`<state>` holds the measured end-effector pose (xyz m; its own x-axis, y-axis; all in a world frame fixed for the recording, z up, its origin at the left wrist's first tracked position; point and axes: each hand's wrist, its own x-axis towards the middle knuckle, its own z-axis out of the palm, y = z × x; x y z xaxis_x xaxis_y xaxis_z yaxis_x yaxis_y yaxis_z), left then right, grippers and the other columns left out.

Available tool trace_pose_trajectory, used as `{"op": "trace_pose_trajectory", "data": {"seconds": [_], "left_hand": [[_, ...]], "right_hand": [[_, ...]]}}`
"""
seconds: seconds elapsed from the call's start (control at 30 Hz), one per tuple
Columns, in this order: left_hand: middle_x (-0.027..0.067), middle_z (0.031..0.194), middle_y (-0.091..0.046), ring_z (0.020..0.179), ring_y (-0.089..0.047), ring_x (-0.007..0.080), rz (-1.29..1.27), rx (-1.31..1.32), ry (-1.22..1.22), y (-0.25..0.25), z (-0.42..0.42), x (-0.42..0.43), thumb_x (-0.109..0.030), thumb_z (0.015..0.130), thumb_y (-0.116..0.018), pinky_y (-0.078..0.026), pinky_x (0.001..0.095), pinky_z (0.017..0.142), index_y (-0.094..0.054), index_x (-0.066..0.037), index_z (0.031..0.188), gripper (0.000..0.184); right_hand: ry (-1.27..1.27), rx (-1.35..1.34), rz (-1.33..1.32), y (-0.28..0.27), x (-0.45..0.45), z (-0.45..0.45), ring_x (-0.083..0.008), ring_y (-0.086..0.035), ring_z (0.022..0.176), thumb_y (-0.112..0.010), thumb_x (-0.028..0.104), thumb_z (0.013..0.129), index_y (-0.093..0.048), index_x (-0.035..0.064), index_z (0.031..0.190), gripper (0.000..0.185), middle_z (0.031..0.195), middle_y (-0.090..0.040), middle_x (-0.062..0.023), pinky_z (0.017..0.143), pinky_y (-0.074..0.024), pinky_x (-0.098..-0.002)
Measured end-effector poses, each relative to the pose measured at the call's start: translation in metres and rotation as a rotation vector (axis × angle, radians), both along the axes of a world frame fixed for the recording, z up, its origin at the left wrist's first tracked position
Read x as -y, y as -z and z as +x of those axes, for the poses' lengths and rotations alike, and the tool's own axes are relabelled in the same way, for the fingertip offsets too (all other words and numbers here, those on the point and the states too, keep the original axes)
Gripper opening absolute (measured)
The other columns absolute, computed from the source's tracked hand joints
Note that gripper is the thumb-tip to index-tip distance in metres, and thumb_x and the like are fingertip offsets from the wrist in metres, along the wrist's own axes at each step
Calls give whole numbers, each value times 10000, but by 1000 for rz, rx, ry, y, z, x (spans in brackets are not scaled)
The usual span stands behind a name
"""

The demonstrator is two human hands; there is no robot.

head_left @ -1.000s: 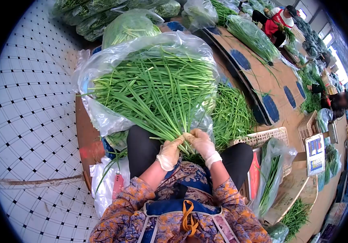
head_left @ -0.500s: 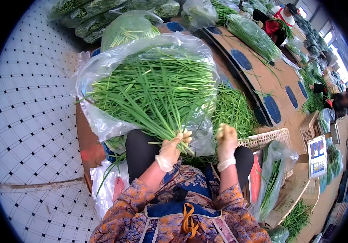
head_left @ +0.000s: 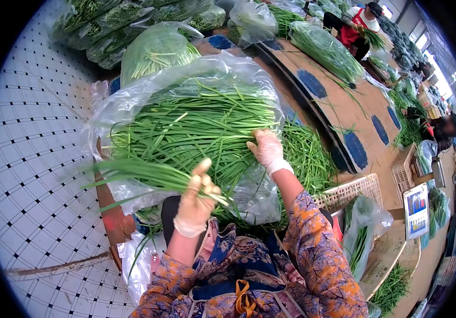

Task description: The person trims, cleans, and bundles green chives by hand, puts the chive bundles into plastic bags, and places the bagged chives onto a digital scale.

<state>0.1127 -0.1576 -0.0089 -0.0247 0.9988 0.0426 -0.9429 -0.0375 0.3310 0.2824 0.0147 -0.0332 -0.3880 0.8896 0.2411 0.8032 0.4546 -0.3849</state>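
Note:
My left hand (head_left: 195, 204), in a thin pale glove, is closed round the base of a bunch of long green stalks (head_left: 148, 175). The bunch points left, its leaf ends blurred. My right hand (head_left: 266, 149), gloved too, reaches onto the stem ends of the green pile (head_left: 185, 124) in the open clear plastic bag (head_left: 138, 77). Its fingers are bent against the stems; whether they grip any is hidden. More loose greens (head_left: 305, 153) lie just right of the bag.
A filled bag (head_left: 159, 53) stands behind. Further right are a plastic crate (head_left: 352, 192), a bagged bundle (head_left: 359, 233) and a scale display (head_left: 415, 210). Two people (head_left: 358, 29) (head_left: 443, 130) are at the right back. A tiled floor (head_left: 42, 159) spreads left.
My left hand has swung the bunch left and down off the pile. My right hand let go of the bunch, moved right, then went forward onto the bagged pile.

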Motion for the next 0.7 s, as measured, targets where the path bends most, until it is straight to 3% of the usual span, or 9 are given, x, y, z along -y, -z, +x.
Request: {"op": "trace_pose_trajectory", "data": {"seconds": [0.1, 0.17, 0.23, 0.3, 0.4, 0.5, 0.57, 0.63, 0.7], "left_hand": [[53, 844, -613, 706, -566, 130, -179, 13, -55, 24, 12, 11, -122, 870, -562, -485, 303, 699, -561, 17, 1094, 263], [63, 847, -613, 708, -569, 137, -220, -22, -61, 27, 12, 20, -111, 870, -557, -486, 312, 700, -577, 14, 1064, 232], [73, 849, -614, 710, -572, 145, -257, -61, -62, 27, 11, 25, -99, 870, -552, -488, 320, 701, -592, 11, 1035, 203], [88, 868, -615, 717, -571, 146, -238, -106, -42, 26, 9, 29, -108, 866, -560, -486, 318, 707, -604, 5, 1014, 191], [103, 886, -616, 719, -570, 152, -200, -121, -29, 17, 13, 31, -123, 863, -570, -484, 309, 710, -605, 3, 1017, 202], [88, 905, -620, 743, -565, 140, -167, -220, -8, 17, 23, 33, -153, 885, -547, -483, 323, 731, -593, -27, 1046, 210], [91, 967, -613, 812, -567, 138, -132, -215, 51, 29, 28, 34, -161, 892, -532, -473, 306, 758, -584, -13, 1066, 234], [109, 1004, -613, 821, -583, 164, -223, -127, 118, 38, 43, 39, -131, 872, -555, -482, 290, 745, -579, 35, 1063, 255], [121, 1096, -590, 945, -578, 168, -382, -223, 97, 38, 52, 47, -151, 891, -529, -466, 276, 815, -534, 30, 1142, 310]], "right_hand": [[-49, 84, 34, 0, -7, -3, -312, -556, 846, -614, 196, 769, -572, 66, 865, 166, 851, -583, -135, 755, -443, -393], [-139, 90, 155, -8, -3, 7, -283, -554, 774, -619, 149, 762, -564, 77, 813, 103, 801, -571, -113, 709, -455, -374], [-55, 21, 221, -23, 5, 17, -220, -547, 715, -620, 101, 774, -555, 71, 795, 75, 767, -568, -65, 647, -460, -346], [43, -591, 211, -48, 15, 34, -148, -536, 616, -570, 98, 845, -541, 57, 772, 88, 689, -566, -42, 566, -455, -281], [214, -1015, -2, -92, 34, 59, -50, -477, 543, -524, 55, 885, -514, 56, 895, 14, 710, -570, -17, 475, -388, -162], [60, -946, -127, -86, 66, 56, -60, -460, 515, -527, 65, 885, -514, 45, 842, 49, 663, -552, -9, 457, -388, -174], [-12, -1143, -540, -59, 90, 51, -65, -464, 509, -513, 94, 897, -530, 41, 827, 89, 641, -544, -5, 452, -386, -169], [124, -955, -854, -59, 134, 36, -64, -468, 506, -493, 134, 914, -551, 48, 833, 132, 637, -554, -7, 448, -384, -168], [47, -954, -961, -39, 151, 35, -56, -484, 493, -475, 155, 925, -567, 41, 872, 156, 616, -571, -10, 446, -390, -177]]}}
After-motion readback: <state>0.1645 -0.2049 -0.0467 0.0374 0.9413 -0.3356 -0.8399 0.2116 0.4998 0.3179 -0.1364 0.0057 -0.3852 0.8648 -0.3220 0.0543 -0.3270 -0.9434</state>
